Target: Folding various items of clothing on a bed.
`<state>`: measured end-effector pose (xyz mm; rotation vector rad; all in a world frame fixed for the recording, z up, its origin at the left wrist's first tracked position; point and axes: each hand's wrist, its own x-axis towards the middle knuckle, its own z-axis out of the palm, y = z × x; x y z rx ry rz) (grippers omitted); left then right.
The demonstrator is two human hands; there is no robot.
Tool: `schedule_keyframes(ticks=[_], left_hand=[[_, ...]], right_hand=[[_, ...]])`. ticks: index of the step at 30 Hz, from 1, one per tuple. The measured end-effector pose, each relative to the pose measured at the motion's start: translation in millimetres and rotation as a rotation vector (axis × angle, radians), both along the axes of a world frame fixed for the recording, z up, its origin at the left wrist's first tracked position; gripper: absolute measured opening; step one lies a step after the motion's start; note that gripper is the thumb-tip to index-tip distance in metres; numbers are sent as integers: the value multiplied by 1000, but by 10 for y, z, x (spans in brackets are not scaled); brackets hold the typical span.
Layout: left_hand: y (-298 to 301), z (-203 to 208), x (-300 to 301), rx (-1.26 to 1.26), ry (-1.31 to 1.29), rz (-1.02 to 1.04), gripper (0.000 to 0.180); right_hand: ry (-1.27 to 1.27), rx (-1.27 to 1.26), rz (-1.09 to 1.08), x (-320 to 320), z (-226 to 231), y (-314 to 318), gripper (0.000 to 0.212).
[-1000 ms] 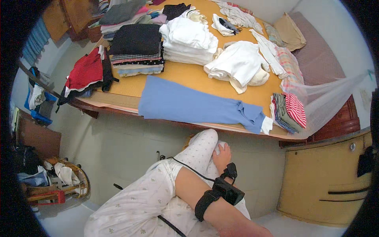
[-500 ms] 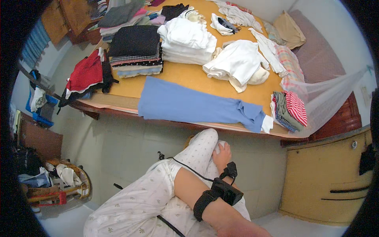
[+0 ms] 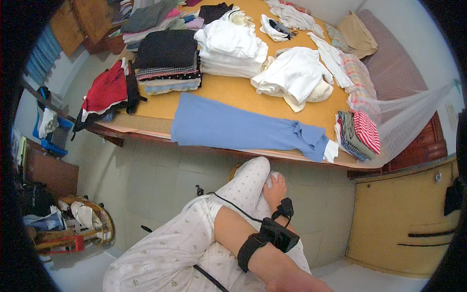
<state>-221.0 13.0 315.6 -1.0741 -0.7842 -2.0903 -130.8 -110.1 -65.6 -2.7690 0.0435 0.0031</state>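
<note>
My right hand (image 3: 276, 189) rests on a raised knee covered in white printed cloth (image 3: 253, 177), its fingers spread and holding nothing. A black strapped device (image 3: 283, 208) sits at its wrist. My left forearm, bare below a white printed sleeve (image 3: 160, 248), runs toward the lower edge with a black strap and box (image 3: 277, 234) around it. The back of my left hand (image 3: 299, 281) is barely in view there, and its fingers are cut off. Beyond my knees, a long blue garment (image 3: 238, 124) lies flat along the bed's front edge, a white piece showing at its right end.
The bed (image 3: 228, 92) bears folded dark clothes (image 3: 165, 51), stacked white clothes (image 3: 231, 46), a loose white garment (image 3: 294, 75), red and black clothes (image 3: 108, 90) and a striped folded pile (image 3: 365, 131). A yellow wooden panel (image 3: 394, 209) stands right; a basket (image 3: 104, 219) sits left.
The view has shifted very slightly. Both arms and the clothes on the bed stay as they were.
</note>
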Motion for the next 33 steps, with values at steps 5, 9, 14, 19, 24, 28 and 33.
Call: schedule_keyframes(ticks=[5, 9, 14, 19, 24, 28, 33], left_hand=[[30, -19, 77, 77, -51, -77, 59], [-1, -89, 40, 47, -110, 3, 63], [57, 22, 74, 9, -72, 54, 63], [47, -14, 121, 54, -190, 78, 65], [119, 47, 156, 112, -155, 80, 65], [56, -12, 41, 47, -119, 118, 65], [-35, -121, 18, 0, -138, 182, 66]], right_hand=[[47, 2, 11, 27, 27, -18, 49], [66, -4, -7, 32, 18, -3, 48], [31, 1, 1, 14, 4, -10, 49], [27, -2, -8, 32, -6, -19, 49], [22, 14, 11, 12, 19, 10, 50], [50, 7, 16, 35, 39, -18, 49], [25, -18, -13, 34, -7, -2, 46]])
